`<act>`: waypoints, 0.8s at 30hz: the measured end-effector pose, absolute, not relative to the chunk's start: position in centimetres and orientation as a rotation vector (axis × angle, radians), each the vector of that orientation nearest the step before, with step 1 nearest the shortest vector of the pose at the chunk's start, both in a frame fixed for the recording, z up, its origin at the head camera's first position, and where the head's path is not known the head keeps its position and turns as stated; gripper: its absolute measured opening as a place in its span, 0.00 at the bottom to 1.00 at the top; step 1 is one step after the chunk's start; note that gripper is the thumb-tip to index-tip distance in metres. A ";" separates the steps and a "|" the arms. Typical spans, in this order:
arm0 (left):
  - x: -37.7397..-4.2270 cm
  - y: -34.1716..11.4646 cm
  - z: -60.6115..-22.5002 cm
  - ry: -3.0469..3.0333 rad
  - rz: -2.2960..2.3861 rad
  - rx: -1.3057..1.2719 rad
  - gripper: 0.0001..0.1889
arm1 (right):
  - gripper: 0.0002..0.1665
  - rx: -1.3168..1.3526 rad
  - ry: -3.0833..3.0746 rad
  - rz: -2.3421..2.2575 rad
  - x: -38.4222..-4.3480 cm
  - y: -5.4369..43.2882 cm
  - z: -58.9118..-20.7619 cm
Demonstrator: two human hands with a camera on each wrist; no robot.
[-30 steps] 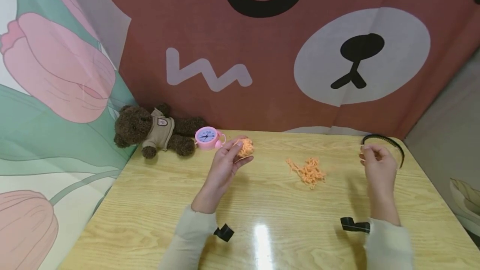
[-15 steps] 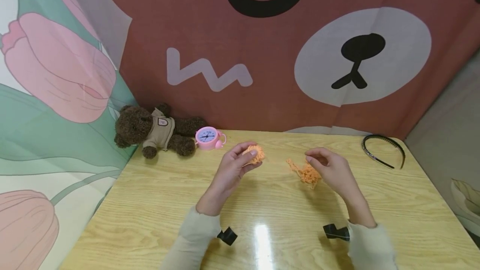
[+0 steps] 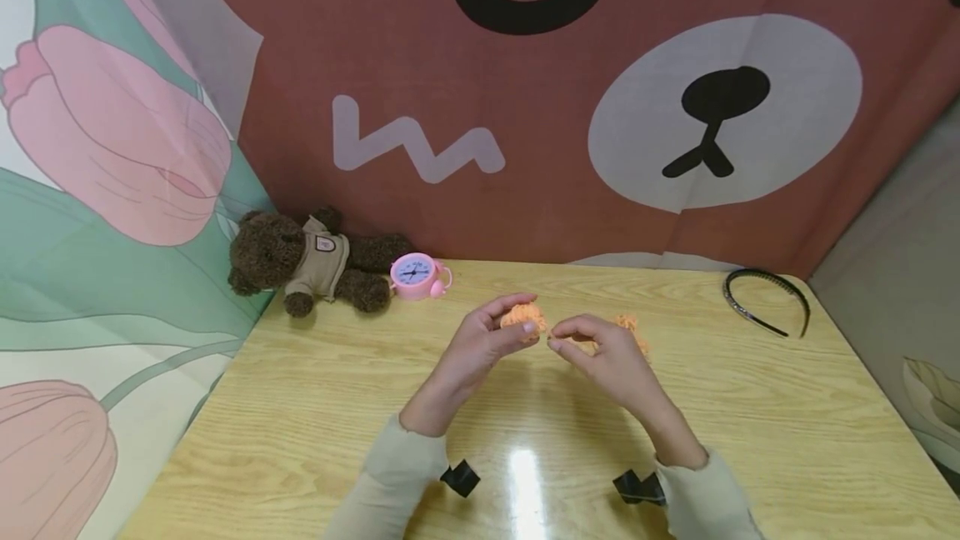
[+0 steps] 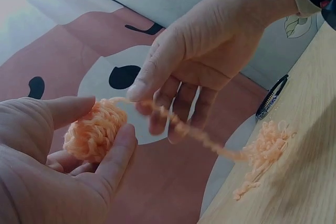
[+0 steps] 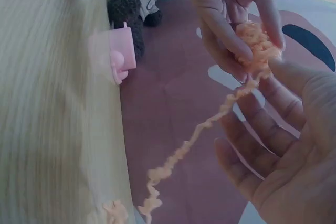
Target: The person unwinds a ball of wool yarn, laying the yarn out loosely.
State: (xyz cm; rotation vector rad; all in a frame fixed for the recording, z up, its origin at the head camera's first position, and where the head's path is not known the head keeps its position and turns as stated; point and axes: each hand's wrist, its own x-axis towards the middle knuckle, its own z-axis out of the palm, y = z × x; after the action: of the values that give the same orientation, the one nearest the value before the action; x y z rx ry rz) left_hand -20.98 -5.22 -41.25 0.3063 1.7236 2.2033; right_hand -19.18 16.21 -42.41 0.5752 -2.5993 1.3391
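Observation:
My left hand (image 3: 474,348) holds a small orange ball of crinkly yarn (image 4: 98,132) between thumb and fingers, above the table. Close by on its right, my right hand (image 3: 613,365) pinches the yarn strand (image 4: 197,134) between thumb and index finger, where it leaves the ball. From there the kinked strand slants down to a loose heap of the same yarn (image 4: 269,148) on the table. In the head view my right hand partly hides that heap.
On the wooden table (image 3: 300,432), a brown teddy bear (image 3: 318,261) lies at the back left beside a pink alarm clock (image 3: 415,275). A black headband (image 3: 767,273) rests at the back right. A printed cloth (image 3: 540,190) hangs behind the table.
From beside the headband, my right hand has come left, past the loose heap, to the ball. My left hand has shifted slightly right and nearer, still holding the ball.

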 end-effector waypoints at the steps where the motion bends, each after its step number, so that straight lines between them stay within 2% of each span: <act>1: -21.0 -5.2 -41.3 1.732 2.195 0.299 0.25 | 0.06 0.564 -2.587 1.337 -19.2 16.4 -42.4; 5: -21.2 -5.3 -41.2 1.770 2.187 0.271 0.23 | 0.06 0.460 -2.488 1.387 -19.4 17.6 -42.0; 15: -21.4 -6.2 -40.6 1.800 2.245 0.227 0.21 | 0.15 -0.002 -2.082 1.686 -20.6 23.3 -41.1; 24: -21.8 -6.9 -40.6 1.780 2.321 0.170 0.21 | 0.06 -0.382 -1.752 1.832 -21.8 27.8 -42.0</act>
State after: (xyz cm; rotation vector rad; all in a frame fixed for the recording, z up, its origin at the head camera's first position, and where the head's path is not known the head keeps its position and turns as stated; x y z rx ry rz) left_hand -21.79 -6.85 -40.64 0.1704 1.7804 2.3212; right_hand -21.79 27.85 -41.98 -0.3819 -1.7524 1.8324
